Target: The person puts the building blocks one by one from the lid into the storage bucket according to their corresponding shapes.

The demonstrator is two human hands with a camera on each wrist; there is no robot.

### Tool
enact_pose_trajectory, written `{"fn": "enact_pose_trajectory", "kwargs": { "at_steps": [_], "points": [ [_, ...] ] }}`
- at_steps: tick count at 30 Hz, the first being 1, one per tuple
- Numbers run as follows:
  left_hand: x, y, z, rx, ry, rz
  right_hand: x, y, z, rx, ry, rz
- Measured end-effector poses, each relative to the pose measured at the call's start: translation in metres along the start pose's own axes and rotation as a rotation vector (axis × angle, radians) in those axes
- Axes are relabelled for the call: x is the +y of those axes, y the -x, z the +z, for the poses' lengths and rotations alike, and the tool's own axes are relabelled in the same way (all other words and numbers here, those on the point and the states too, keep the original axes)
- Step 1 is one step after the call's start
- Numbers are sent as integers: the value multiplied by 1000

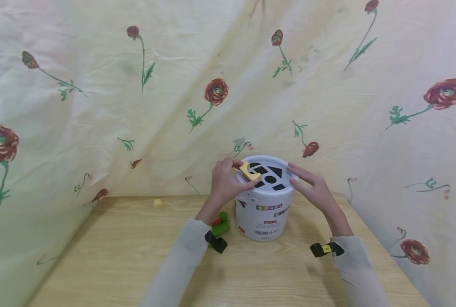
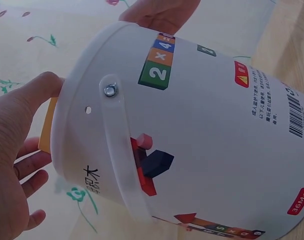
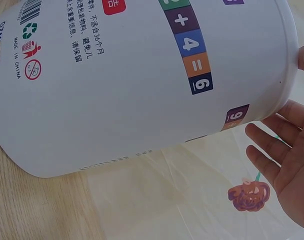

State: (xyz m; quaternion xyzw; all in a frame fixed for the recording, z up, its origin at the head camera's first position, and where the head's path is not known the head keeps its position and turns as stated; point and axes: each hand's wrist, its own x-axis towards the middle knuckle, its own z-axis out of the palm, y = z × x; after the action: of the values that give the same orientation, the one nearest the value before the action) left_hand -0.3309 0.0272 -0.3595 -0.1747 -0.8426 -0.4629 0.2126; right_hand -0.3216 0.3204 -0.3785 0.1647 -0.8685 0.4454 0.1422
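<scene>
While left hand [image 1: 226, 182] pinches block [image 1: 247, 173], right hand [image 1: 317, 188] touches bucket [image 1: 264, 215], fingers spread.

A white bucket [image 1: 264, 215] with printed sides stands upright on the table, its white lid [image 1: 283, 179] pierced by dark shaped holes. The left hand [image 1: 227, 181] pinches a yellow arch-shaped block [image 1: 247, 172] at the lid's left side; the right hand [image 1: 318, 194] touches the right rim.
</scene>
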Motion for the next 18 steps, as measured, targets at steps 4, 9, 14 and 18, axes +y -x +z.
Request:
{"fn": "enact_pose_trajectory", "kwargs": {
  "at_steps": [4,9,14,18],
  "points": [
    [-1,-1,3,-4,-11,-1,0,0,0,0,-1,-1],
    [0,-2,5,-17,-26,-16,0,-1,1,-2,0,-5],
    [2,-1,5,-31,-45,-27,1,-1,1,-2,-1,-2],
    [4,-1,5,-50,-80,-22,1,-1,0,0,-1,-11]
  ]
}}
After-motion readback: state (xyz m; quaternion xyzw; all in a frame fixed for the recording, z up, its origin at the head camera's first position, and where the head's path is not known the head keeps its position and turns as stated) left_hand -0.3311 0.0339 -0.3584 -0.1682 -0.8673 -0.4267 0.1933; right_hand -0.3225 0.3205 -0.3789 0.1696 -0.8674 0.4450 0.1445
